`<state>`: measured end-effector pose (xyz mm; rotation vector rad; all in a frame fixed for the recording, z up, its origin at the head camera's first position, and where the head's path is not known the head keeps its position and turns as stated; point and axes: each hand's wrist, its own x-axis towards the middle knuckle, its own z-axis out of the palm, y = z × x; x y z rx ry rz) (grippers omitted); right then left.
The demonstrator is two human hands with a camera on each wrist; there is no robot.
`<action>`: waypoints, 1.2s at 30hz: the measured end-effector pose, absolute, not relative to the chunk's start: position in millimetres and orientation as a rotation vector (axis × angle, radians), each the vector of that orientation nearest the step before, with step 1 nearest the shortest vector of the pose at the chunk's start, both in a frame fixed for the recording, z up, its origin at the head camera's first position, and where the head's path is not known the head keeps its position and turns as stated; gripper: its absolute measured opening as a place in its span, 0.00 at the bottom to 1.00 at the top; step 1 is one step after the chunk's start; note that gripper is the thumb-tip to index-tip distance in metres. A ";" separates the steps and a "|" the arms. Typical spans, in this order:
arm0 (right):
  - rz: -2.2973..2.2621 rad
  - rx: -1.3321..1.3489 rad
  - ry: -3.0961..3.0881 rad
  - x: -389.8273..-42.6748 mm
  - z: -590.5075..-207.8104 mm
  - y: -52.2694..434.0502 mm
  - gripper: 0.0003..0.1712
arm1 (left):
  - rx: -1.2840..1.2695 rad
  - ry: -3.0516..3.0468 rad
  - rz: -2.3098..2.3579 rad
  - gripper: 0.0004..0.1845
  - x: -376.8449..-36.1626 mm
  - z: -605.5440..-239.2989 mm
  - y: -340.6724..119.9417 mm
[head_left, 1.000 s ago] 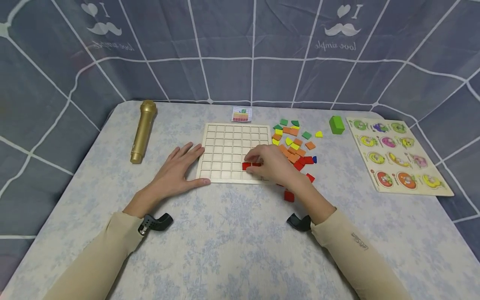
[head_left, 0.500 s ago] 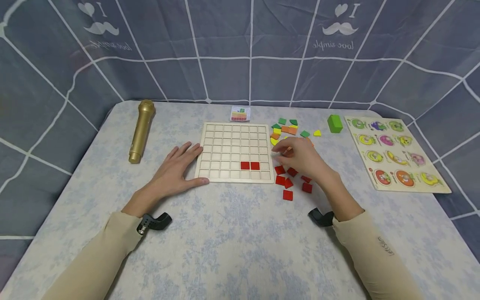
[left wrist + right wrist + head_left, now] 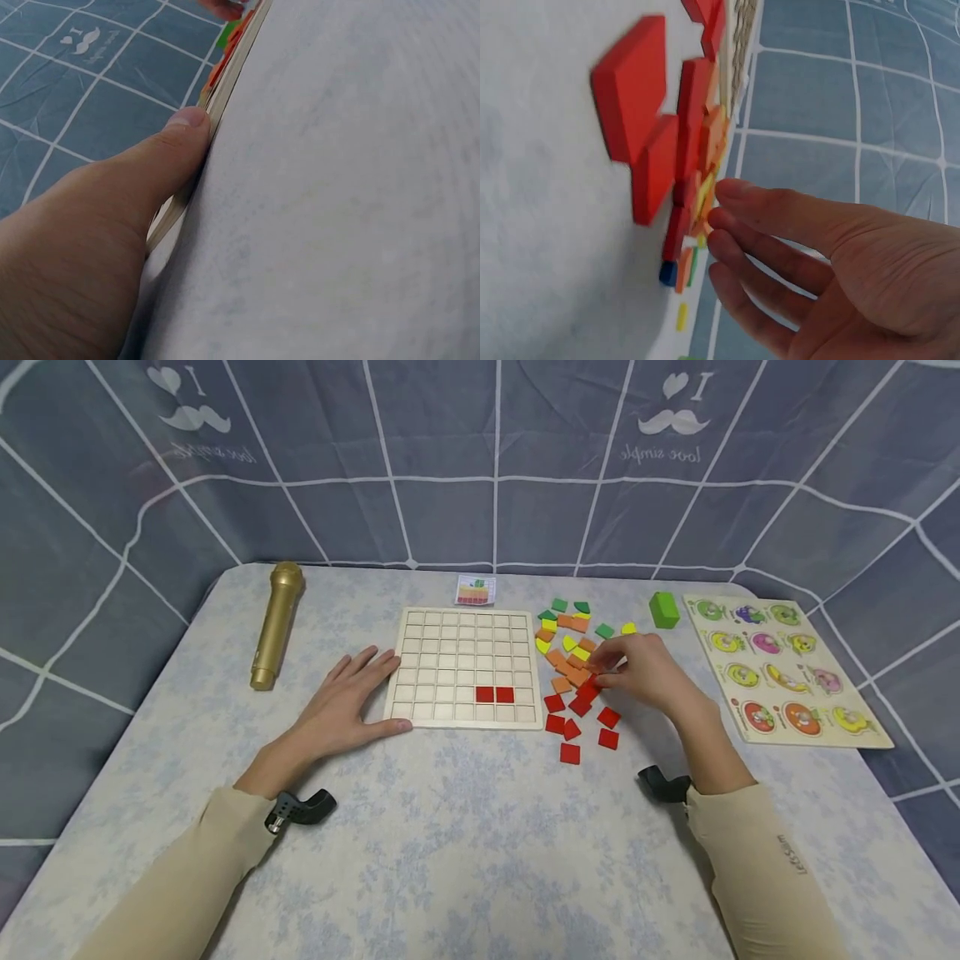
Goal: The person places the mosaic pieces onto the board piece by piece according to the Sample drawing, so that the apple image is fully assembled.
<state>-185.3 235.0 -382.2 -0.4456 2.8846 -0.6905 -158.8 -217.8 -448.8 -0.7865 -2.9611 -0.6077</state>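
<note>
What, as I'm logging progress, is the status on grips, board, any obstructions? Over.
Left grip touching board. Right grip at loose tiles, hold unclear. Two red tiles on board. No obvious obstruction.

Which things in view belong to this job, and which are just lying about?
Likely in the job:
grid board, touched by the left hand
two red tiles in its cells
loose coloured tiles by the right hand
picture card, perhaps a guide

Apparently just lying about:
gold microphone
green block
fruit puzzle board
</note>
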 end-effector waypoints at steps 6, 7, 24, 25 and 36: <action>-0.638 -0.451 2.847 -188.9 -380.7 242.5 0.16 | -0.771 -2.956 -0.605 0.56 -157.1 -447.6 -219.8; -0.630 -0.447 2.839 -189.6 -381.1 242.8 0.16 | -0.769 -2.955 -0.605 0.56 -156.7 -447.2 -220.0; -0.577 -0.481 2.906 -195.4 -384.4 249.7 0.10 | -0.772 -2.940 -0.623 0.56 -157.4 -444.3 -219.5; -0.595 -0.490 2.913 -194.7 -383.6 249.5 0.10 | -0.771 -2.943 -0.625 0.57 -157.3 -444.7 -219.4; -0.773 -0.611 2.831 -181.4 -374.8 188.9 0.13 | -0.772 -2.958 -0.631 0.57 -159.2 -450.0 -216.8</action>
